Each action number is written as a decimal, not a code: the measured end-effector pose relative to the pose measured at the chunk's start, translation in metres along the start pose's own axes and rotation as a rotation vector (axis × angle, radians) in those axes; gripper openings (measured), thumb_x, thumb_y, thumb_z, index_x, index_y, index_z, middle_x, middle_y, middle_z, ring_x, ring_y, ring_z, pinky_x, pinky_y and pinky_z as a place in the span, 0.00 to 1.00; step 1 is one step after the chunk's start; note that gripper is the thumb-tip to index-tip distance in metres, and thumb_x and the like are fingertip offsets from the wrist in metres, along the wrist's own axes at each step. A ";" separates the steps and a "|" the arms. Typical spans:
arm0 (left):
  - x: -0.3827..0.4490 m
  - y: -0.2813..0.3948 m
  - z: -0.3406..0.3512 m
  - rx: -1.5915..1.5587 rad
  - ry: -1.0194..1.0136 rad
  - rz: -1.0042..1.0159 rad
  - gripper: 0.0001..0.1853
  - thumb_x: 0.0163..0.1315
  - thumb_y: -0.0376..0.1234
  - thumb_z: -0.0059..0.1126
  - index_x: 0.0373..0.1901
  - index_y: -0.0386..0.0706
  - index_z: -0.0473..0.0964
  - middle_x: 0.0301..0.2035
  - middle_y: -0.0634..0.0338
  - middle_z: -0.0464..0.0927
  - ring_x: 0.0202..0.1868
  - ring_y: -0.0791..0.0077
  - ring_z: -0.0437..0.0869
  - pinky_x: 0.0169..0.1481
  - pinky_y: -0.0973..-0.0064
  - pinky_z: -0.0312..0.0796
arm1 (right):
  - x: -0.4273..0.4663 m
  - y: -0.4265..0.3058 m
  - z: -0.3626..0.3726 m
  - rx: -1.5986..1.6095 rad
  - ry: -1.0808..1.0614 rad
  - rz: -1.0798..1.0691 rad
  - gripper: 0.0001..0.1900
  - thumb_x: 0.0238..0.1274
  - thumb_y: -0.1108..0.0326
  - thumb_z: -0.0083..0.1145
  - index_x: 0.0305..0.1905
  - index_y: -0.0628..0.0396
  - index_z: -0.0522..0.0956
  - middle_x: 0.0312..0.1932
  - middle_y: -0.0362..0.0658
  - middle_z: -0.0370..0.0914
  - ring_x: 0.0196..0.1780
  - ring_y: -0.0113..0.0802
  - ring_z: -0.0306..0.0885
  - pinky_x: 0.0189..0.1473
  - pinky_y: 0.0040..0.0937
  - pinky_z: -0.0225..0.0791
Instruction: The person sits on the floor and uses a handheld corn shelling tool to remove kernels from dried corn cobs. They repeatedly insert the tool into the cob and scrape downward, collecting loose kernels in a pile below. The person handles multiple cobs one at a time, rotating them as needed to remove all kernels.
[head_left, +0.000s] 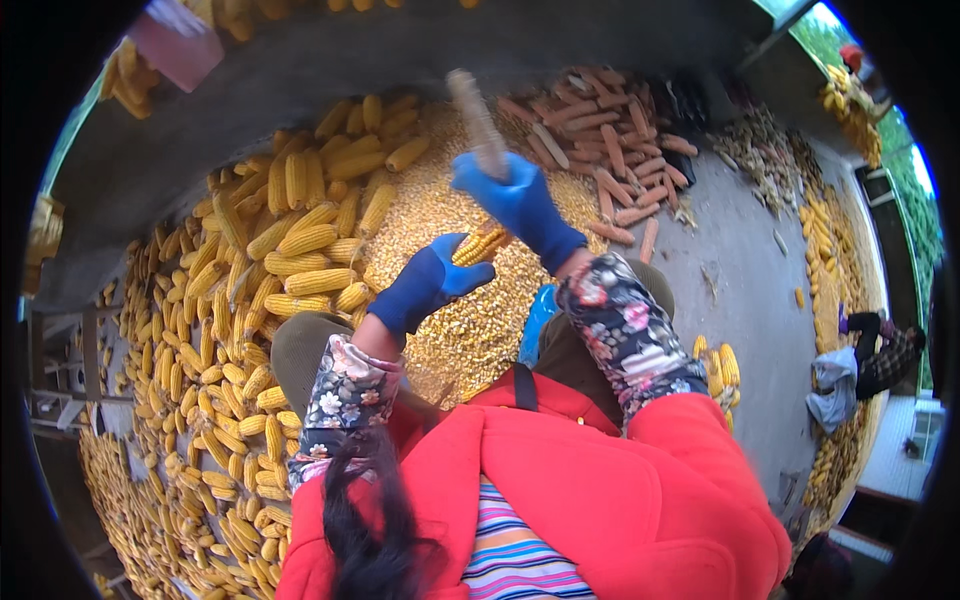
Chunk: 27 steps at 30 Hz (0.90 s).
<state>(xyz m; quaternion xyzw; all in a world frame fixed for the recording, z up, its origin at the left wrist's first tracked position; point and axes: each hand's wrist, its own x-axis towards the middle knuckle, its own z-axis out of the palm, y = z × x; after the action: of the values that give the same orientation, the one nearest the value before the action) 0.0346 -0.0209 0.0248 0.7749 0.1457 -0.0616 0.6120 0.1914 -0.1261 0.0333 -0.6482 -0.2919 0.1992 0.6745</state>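
Note:
My left hand, in a blue coated work glove, grips a partly shelled ear of corn above the loose kernels. Just up and to the right, my right hand wears a matching glove. Its fingers are closed around a pale, bare corncob that points upward and is blurred. The far end of the ear lies close under my right hand; whether they touch I cannot tell. Beneath both hands spreads a heap of yellow corn kernels, reaching between my knees.
Whole ears of corn are piled along the left. Reddish stripped cobs lie in a heap at upper right, beside dry husk scraps. A dark wall runs along the top. Another person is low at far right, near more corn.

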 end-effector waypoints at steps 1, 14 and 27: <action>-0.003 0.009 -0.007 -0.051 -0.046 -0.099 0.26 0.64 0.45 0.71 0.54 0.35 0.79 0.33 0.60 0.84 0.31 0.79 0.82 0.38 0.79 0.74 | 0.000 -0.011 -0.007 -0.009 0.023 -0.091 0.15 0.68 0.62 0.71 0.50 0.62 0.85 0.40 0.38 0.87 0.41 0.22 0.82 0.43 0.28 0.77; 0.015 -0.002 0.019 -0.206 0.379 0.279 0.28 0.67 0.37 0.69 0.64 0.32 0.73 0.47 0.56 0.85 0.47 0.73 0.85 0.54 0.73 0.77 | 0.002 -0.016 0.010 0.451 0.027 -0.006 0.25 0.81 0.60 0.56 0.74 0.62 0.72 0.63 0.43 0.80 0.61 0.31 0.80 0.63 0.33 0.74; -0.006 0.014 -0.005 -0.643 0.019 0.045 0.25 0.73 0.44 0.62 0.64 0.39 0.72 0.44 0.58 0.82 0.40 0.73 0.85 0.45 0.73 0.77 | 0.019 -0.031 -0.001 0.372 -0.081 -0.117 0.24 0.77 0.59 0.60 0.68 0.64 0.77 0.57 0.49 0.84 0.56 0.36 0.84 0.63 0.36 0.76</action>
<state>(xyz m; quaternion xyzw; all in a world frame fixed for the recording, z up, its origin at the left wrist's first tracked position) 0.0331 -0.0202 0.0407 0.5454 0.1462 0.0083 0.8253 0.2029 -0.1176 0.0670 -0.4859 -0.3140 0.2360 0.7808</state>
